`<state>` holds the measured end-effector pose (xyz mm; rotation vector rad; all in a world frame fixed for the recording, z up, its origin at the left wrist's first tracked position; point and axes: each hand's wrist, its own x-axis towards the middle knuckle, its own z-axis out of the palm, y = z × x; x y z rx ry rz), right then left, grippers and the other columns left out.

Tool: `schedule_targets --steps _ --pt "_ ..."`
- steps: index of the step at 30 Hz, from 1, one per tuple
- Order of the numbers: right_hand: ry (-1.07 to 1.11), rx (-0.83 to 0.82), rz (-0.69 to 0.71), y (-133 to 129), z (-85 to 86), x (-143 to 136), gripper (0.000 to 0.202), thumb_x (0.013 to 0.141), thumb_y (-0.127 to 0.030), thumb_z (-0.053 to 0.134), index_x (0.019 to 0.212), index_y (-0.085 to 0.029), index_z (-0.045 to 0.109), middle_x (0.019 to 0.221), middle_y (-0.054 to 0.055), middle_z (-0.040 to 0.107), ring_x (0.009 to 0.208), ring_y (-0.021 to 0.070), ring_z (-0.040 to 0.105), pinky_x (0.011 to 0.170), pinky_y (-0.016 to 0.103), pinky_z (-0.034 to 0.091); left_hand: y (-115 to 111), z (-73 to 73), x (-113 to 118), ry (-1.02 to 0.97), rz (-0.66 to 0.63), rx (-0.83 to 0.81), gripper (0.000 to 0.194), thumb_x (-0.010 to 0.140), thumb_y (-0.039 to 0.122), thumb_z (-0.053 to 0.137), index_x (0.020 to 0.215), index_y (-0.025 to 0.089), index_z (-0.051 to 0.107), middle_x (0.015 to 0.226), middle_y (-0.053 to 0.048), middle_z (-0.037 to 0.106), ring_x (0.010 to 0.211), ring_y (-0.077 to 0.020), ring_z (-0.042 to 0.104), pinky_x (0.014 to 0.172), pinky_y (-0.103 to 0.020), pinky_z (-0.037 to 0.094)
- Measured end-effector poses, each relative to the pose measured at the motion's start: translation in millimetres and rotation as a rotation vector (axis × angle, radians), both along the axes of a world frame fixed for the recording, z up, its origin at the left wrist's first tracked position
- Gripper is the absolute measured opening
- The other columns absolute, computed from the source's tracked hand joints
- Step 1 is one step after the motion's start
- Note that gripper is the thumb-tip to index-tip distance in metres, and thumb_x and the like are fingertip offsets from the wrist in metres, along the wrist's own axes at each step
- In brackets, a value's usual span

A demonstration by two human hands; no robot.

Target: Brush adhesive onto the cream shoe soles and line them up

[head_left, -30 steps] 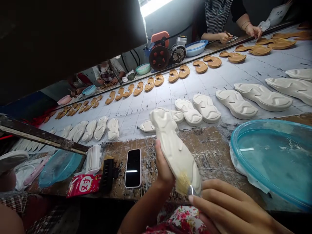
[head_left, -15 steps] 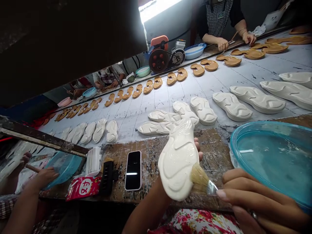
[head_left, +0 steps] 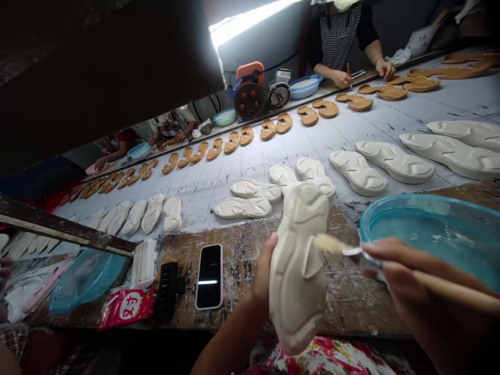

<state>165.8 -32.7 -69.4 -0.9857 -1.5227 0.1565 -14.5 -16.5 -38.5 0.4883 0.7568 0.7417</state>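
A white shoe sole [head_left: 299, 276] is held upright and tilted in my left hand [head_left: 265, 268], whose fingers wrap its left edge and back. My right hand [head_left: 398, 265] grips the pale wooden handle of a brush [head_left: 332, 245]. The bristle tip touches or nearly touches the sole's right edge, at its narrow middle. Just behind the sole, several more white soles [head_left: 250, 207] lie on the white belt. To the right stands a blue basin [head_left: 367, 224] of bluish liquid, partly behind my right hand.
A phone [head_left: 210, 276], a black clip [head_left: 167, 289], a red packet [head_left: 127, 307] and a white box [head_left: 144, 263] lie on the worktop. Tan soles [head_left: 308, 115] line the belt's far side. A metal bar [head_left: 70, 226] slants at left. People sit across the belt.
The held sole has turned more upright, and its lower end has shifted right. The brush has moved up from the sole's lower right edge to its middle. The whole view has shifted slightly.
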Motion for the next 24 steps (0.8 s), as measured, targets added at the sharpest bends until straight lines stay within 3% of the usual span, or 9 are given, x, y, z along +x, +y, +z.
schedule_targets --steps 3,5,11,16,18,21,24 --pt "0.023 0.064 -0.034 23 18.5 -3 0.027 0.076 -0.003 0.056 0.096 -0.019 0.063 0.086 0.002 0.064 0.074 0.0098 0.059 0.07 0.021 0.047 -9 -2.3 2 0.061 -0.031 0.043 0.04 0.085 0.044 0.036 0.091 0.027 0.073 0.093 0.002 0.07 0.114 -0.0339 0.049 0.086 -0.045 0.041" --pt "-0.008 0.055 0.035 26 19.4 -11 0.026 0.076 -0.001 0.055 0.095 -0.018 0.062 0.086 0.002 0.063 0.077 0.0103 0.058 0.072 0.023 0.047 -9 -4.8 4 0.059 -0.03 0.031 0.043 0.083 0.048 0.038 0.092 0.025 0.073 0.089 -0.001 0.071 0.111 -0.0353 0.051 0.083 -0.046 0.044" --pt "-0.162 0.106 0.413 -18 1.3 -48 0.019 0.075 -0.002 0.049 0.089 -0.012 0.058 0.065 0.002 0.059 0.062 0.0114 0.057 0.059 0.024 0.051 5 -4.0 4 0.054 0.124 -0.044 0.052 0.087 0.05 0.022 0.113 0.03 0.062 0.092 0.0 0.071 0.109 -0.0335 0.052 0.079 -0.049 0.046" --pt "-0.189 -0.036 0.609 -24 5.6 -30 0.018 0.079 -0.004 0.042 0.079 -0.017 0.054 0.057 0.001 0.055 0.054 0.0102 0.055 0.051 0.019 0.049 13 -0.6 -6 -0.006 0.194 -0.045 0.054 0.088 0.049 0.015 0.116 0.033 0.058 0.102 0.001 0.069 0.115 -0.0349 0.047 0.083 -0.054 0.042" --pt "-0.127 -0.025 0.533 -14 3.6 -20 0.015 0.079 -0.005 0.047 0.085 -0.015 0.056 0.063 0.002 0.058 0.06 0.0092 0.056 0.053 0.018 0.048 14 2.9 -6 -0.032 0.151 -0.088 0.054 0.087 0.049 0.015 0.117 0.033 0.057 0.104 0.001 0.068 0.117 -0.0365 0.045 0.085 -0.057 0.04" --pt "-0.067 0.044 0.308 -6 -8.0 -18 0.017 0.078 -0.005 0.051 0.091 -0.013 0.058 0.072 0.004 0.061 0.07 0.0097 0.057 0.06 0.019 0.049 14 3.8 -3 -0.046 0.124 -0.143 0.056 0.087 0.051 0.014 0.118 0.032 0.056 0.11 0.001 0.066 0.12 -0.0385 0.04 0.086 -0.058 0.04" --pt "-0.125 0.053 0.324 -11 -14.8 -29 0.019 0.077 -0.004 0.052 0.092 -0.012 0.059 0.071 0.003 0.061 0.07 0.0094 0.056 0.062 0.019 0.049 17 -7.5 1 -0.067 0.219 -0.164 0.054 0.087 0.05 0.015 0.12 0.035 0.054 0.115 0.006 0.063 0.124 -0.038 0.036 0.087 -0.058 0.042"
